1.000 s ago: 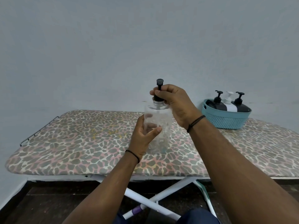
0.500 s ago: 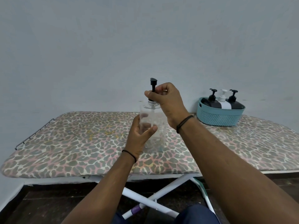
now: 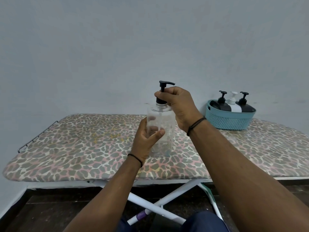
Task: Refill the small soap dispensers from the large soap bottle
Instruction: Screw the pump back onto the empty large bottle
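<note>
Near the centre of the frame a clear, square-shouldered plastic bottle (image 3: 160, 131) stands on the leopard-print ironing board (image 3: 75, 148), and it looks nearly empty, with only a trace at the bottom. The left hand (image 3: 147, 139) wraps the bottle's lower body, thumb across the near face and fingers curled behind, showing through the plastic. The right hand (image 3: 178, 104) sits above it, fingers curled and pinching the black pump head (image 3: 163, 92) at its collar; the nozzle points to the right, over the knuckles.

At the right of the frame, against the wall, a teal woven plastic basket (image 3: 229, 119) holds three small dispensers: a black one (image 3: 219, 104), a white one (image 3: 234, 104) and a second black one (image 3: 245, 106), all upright and well apart from the hands.

My guess is the pump is being unscrewed. The risks I see are plain enough. The board is padded and stands on folding legs (image 3: 163, 198), so a hard twist could rock the light bottle or tip it if the lower grip slackens. When the pump lifts out, its dip tube may drip residue onto the fabric. I cannot tell whether the thread is loose yet.
</note>
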